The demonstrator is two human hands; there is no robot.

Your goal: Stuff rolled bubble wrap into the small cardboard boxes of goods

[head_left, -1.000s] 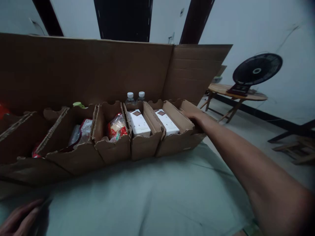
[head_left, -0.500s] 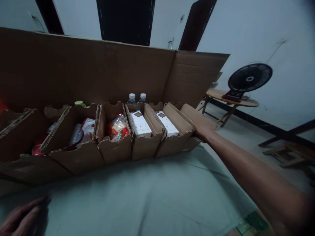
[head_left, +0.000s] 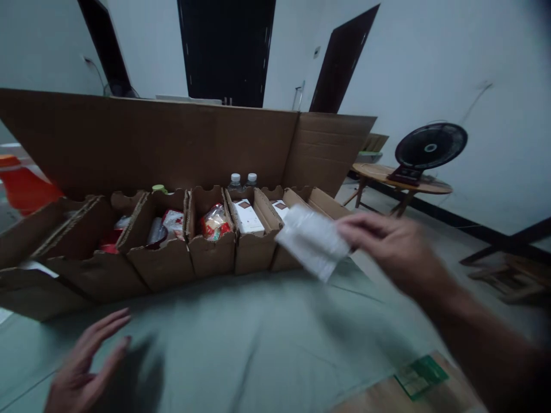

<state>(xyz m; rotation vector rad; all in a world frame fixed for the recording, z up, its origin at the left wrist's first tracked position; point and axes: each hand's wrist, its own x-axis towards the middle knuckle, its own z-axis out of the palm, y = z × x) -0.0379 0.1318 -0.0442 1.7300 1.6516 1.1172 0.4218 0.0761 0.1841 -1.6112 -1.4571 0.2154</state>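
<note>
Pinched by one edge in my right hand (head_left: 383, 244) is a flat, whitish translucent packet (head_left: 314, 238), blurred by motion; its contents cannot be made out. It is held above the table, in front of the right end of a row of cardboard bins (head_left: 213, 255). My left hand (head_left: 88, 364) hovers low over the pale green tabletop (head_left: 206, 344), thumb and fingers apart, with nothing in it. White boxes (head_left: 248, 218) stand in two bins, and a red-and-clear food packet (head_left: 215, 222) lies in the bin left of them.
A tall cardboard panel (head_left: 181, 143) rises behind the bins. Two white-capped bottles (head_left: 235, 182) and an orange container (head_left: 23, 183) stand behind them. A green-labelled item (head_left: 420, 377) lies at the near right edge. Further off, a black fan (head_left: 430, 148) sits on a wooden table (head_left: 374, 170).
My right hand has come out of the rightmost bin, holding the whitish packet. My left hand has moved right and up, its fingers spread. The view has shifted slightly.
</note>
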